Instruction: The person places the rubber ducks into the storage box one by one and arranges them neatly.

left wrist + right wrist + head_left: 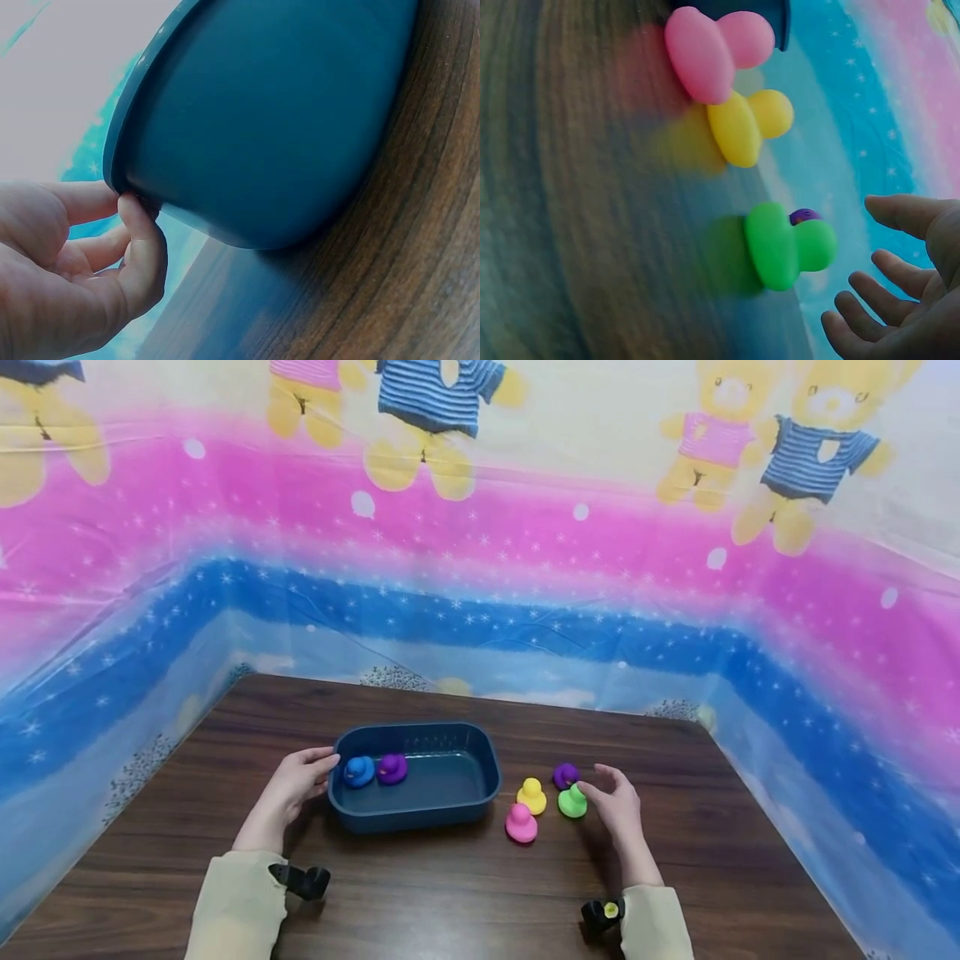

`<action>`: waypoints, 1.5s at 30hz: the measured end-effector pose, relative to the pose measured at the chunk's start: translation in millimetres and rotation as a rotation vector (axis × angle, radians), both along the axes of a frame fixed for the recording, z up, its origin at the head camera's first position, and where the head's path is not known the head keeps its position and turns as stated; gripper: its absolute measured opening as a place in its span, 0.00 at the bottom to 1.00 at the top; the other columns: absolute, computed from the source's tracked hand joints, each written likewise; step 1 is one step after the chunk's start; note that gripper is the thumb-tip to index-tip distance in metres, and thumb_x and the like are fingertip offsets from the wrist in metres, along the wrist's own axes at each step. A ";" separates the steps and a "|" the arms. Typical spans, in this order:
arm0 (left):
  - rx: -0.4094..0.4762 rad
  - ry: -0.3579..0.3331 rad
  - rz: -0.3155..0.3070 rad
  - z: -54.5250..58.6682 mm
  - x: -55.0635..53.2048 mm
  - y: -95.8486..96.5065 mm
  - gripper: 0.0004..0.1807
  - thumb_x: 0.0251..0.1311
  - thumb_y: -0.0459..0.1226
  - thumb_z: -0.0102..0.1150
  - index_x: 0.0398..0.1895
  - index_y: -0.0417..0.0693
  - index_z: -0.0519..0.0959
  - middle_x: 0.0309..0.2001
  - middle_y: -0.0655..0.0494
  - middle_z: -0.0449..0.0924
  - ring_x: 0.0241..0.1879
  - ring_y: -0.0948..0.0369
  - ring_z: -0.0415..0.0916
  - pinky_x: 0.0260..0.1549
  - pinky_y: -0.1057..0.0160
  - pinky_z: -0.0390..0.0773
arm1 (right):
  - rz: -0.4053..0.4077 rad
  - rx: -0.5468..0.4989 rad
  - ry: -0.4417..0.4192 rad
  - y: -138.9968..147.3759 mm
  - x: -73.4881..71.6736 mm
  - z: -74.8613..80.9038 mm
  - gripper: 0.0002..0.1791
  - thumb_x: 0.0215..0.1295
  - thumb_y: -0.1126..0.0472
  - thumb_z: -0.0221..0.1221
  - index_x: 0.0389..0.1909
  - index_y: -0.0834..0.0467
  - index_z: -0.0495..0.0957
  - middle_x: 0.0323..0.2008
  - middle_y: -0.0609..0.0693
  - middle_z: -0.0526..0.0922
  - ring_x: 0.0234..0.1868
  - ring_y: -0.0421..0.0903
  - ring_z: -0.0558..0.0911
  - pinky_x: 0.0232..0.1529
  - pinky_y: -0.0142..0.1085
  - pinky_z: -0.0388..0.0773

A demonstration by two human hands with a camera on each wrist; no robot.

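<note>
A dark blue basin [420, 817] stands on the wooden table, with a blue rubber duck [359, 772] and a purple rubber duck [392, 769] inside at its left end. My left hand [294, 783] pinches the basin's left rim between thumb and fingers, which the left wrist view shows closely. To the right of the basin are a yellow duck [532, 796], a pink duck [521, 823], a green duck [572, 802] and a second purple duck [566, 775]. My right hand [617, 799] hovers beside the green duck, fingers spread; in the right wrist view a gap separates them.
The brown wooden table [420, 893] runs back to a hanging cloth [525, 560] printed with bears, which encloses the rear and both sides. Each wrist wears a black camera, the left one [303, 882] and the right one [600, 913].
</note>
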State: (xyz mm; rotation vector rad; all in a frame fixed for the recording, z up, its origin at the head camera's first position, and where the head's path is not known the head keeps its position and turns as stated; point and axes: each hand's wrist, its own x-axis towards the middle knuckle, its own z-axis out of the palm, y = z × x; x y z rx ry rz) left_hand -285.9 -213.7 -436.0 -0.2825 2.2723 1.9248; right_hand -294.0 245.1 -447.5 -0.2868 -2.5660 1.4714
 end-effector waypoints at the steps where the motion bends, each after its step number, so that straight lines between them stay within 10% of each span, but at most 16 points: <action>1: 0.000 -0.001 0.001 -0.1 -0.1 0.0 0.31 0.75 0.43 0.45 0.72 0.31 0.57 0.67 0.33 0.60 0.57 0.48 0.67 0.61 0.53 0.73 | 0.002 -0.007 -0.007 -0.1 -1.0 -1.3 0.31 0.63 0.58 0.63 0.65 0.63 0.68 0.66 0.65 0.68 0.67 0.61 0.65 0.64 0.54 0.65; 45: -0.016 0.007 0.003 1.1 2.7 1.8 0.31 0.74 0.43 0.46 0.71 0.31 0.58 0.67 0.32 0.61 0.57 0.48 0.68 0.59 0.55 0.75 | 0.018 -0.030 -0.112 -2.0 -6.1 -28.7 0.30 0.64 0.58 0.62 0.62 0.71 0.68 0.61 0.70 0.69 0.62 0.62 0.68 0.63 0.53 0.65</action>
